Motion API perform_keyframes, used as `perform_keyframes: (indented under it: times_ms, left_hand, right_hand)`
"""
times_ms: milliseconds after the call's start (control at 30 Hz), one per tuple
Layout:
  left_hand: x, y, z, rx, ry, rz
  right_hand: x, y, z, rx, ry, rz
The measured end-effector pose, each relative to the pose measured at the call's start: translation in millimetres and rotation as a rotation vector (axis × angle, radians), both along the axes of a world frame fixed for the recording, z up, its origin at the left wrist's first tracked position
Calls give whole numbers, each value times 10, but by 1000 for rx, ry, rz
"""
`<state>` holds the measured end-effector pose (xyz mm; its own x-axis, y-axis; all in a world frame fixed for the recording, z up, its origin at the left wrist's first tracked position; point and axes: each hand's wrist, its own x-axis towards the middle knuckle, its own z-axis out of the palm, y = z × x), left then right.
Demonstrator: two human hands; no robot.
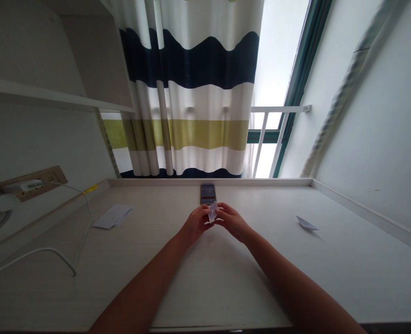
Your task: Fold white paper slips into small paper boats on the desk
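Observation:
A small piece of folded white paper (212,212) is held up between my two hands, above the middle of the desk. My left hand (196,222) grips its left side with thumb and fingers. On the opposite side, my right hand (233,222) pinches the paper too. Just beyond the fingertips lies a phone (208,192) with its screen lit, its near end partly hidden by the hands. Off to the right, a folded paper boat (306,224) rests on the desk.
A stack of white paper sheets (113,216) lies on the left of the desk (205,292). Near it a white cable (87,208) runs from a wall socket strip (48,178) with plugs in it. A raised ledge (261,182) borders the back, before a striped curtain (208,102).

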<state>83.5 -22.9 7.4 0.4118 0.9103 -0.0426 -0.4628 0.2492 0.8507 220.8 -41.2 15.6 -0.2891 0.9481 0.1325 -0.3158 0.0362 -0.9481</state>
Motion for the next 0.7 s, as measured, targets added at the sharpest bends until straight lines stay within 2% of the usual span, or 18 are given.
perform_keyframes:
  times_ms: [167, 300, 533, 700]
  left_hand:
    - [0, 0, -2, 10, 50, 3]
    - [5, 8, -3, -1, 111, 17]
    - [-17, 64, -38, -9, 143, 28]
    - [41, 73, 17, -23, 215, 35]
  right_hand:
    - [19, 29, -29, 7, -20, 1]
    - [21, 67, -47, -11, -73, -90]
    - [57, 77, 1, 42, -159, -164]
    - [124, 111, 44, 78, -211, -212]
